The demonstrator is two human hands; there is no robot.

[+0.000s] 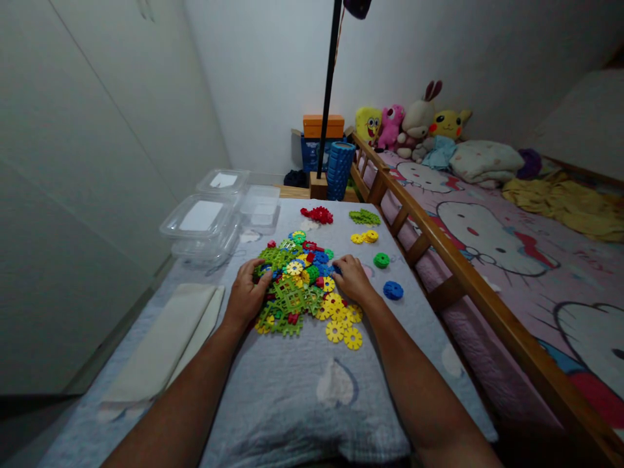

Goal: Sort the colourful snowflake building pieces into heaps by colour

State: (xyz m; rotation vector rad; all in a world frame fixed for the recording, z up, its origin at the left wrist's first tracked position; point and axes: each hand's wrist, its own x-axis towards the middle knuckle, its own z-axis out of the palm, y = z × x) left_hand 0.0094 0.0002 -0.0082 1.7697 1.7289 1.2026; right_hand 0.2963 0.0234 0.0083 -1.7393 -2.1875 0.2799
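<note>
A heaped pile of mixed plastic building pieces (292,296) lies between my hands, with green square lattices, yellow notched discs (335,331), and red and blue pieces. My left hand (247,292) rests at the pile's left side, thumb and fingers apart, with blue pieces (264,268) showing between them. On the right edge, my right hand (353,278) has its fingers curled over a blue notched disc (337,269); how many pieces are under them is hidden. Beyond the right hand stand a green disc stack (381,260) and a blue disc stack (392,290).
Farther back lie red pieces (319,214), green lattices (364,217) and yellow discs (364,237). Clear plastic boxes (202,221) and a folded pale cloth (166,341) occupy the left side. A wooden bed rail (441,247) borders the right. A dark pole (327,91) rises behind.
</note>
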